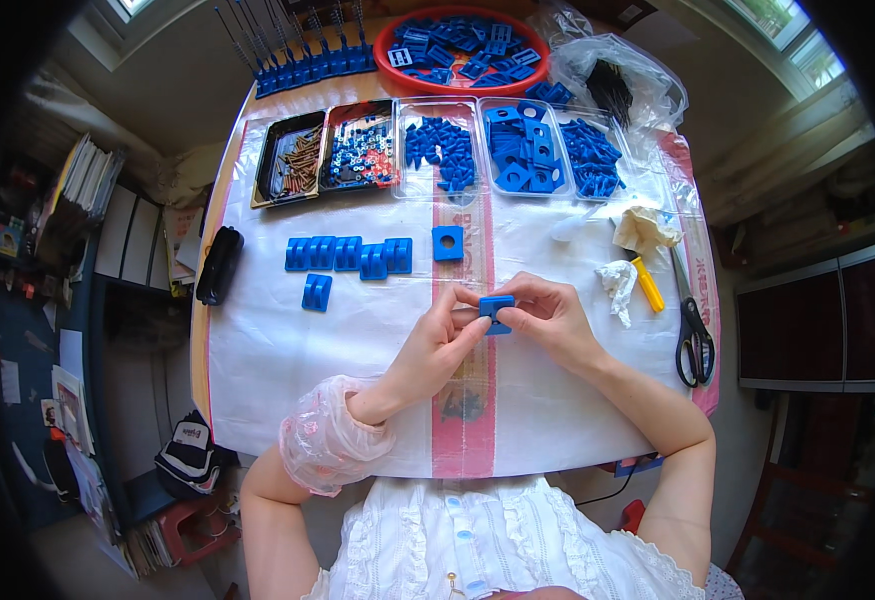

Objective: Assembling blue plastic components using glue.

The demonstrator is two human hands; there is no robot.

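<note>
1. Blue piece [497, 304] is pinched in the fingertips of the left hand [446, 338] and right hand [550, 318], above the table [308, 350].
2. Six ribbed pieces [348, 254] are laid out, seemingly finished.
3. One holed plate [448, 257] and stocked trays [413, 186] are apparently left.

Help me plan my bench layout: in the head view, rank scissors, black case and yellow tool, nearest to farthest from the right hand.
1. Yellow tool: right of the right hand.
2. Scissors: farther right.
3. Black case: far left.

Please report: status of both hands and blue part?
Left hand and right hand pinching one blue part. Holed blue piece lies ahead. No obstruction seen.
</note>
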